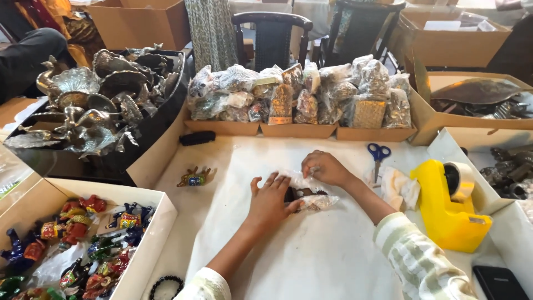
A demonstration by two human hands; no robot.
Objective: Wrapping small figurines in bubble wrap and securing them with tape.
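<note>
White table (311, 261), left hand (270, 201) flat on plastic-wrapped trinket (308, 195), right hand (325, 166) pinching its wrap

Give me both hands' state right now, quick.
Left hand: open, palm pressed flat on the clear plastic packet.
Right hand: fingers closed, pinching the packet's top edge.

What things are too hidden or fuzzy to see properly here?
- Head view: the small dark item in the clear wrap is covered by the left hand and the crinkled plastic.
- What the right hand fingers pinch is too small to tell.
- The black bracelet and dark phone are cut off by the bottom edge.
- The bagged pieces blur behind shiny plastic.
</note>
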